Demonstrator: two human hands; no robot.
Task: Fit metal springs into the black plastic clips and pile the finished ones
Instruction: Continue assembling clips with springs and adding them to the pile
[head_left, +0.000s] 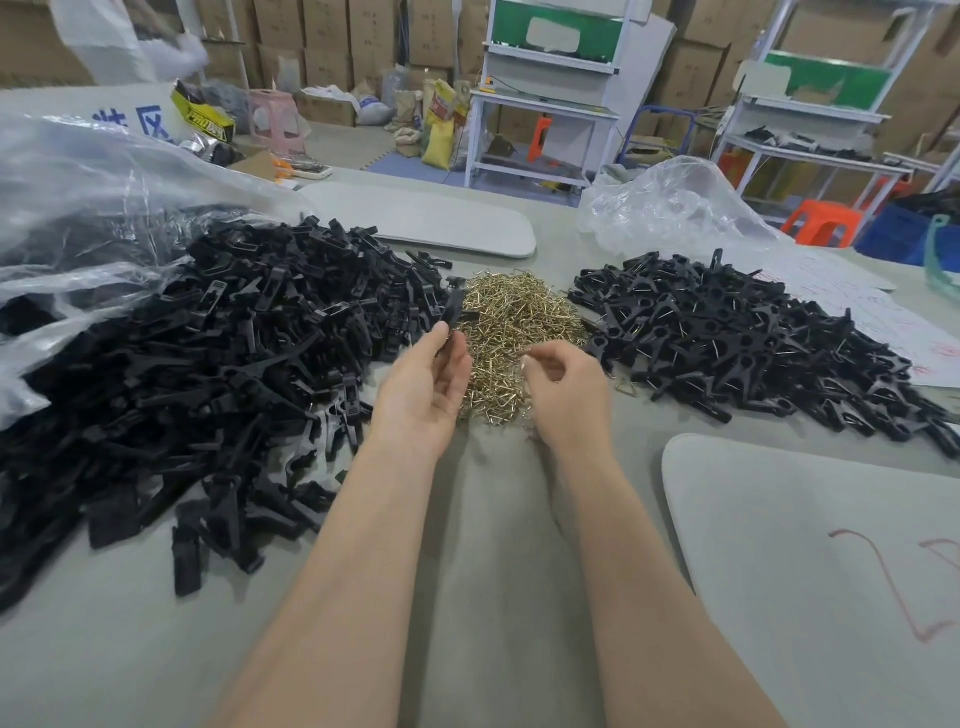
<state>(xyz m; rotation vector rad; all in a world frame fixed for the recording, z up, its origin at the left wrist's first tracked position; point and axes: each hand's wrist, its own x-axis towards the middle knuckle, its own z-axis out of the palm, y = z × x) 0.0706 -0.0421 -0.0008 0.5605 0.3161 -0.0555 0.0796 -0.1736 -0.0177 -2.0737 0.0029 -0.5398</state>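
One black clip is pinched, nearly upright, in the grip of the left hand, just over the heap of brass springs. The right hand hovers beside it with fingers curled; whether its grip has a spring, I cannot tell. On the table, the loose clips are heaped on the left and the finished pile lies on the right.

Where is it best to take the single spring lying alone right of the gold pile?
Probably pinch the lone spring across its triangular loop, coming from above: it lies flat on the table, clear of the spring pile, with both sides free.
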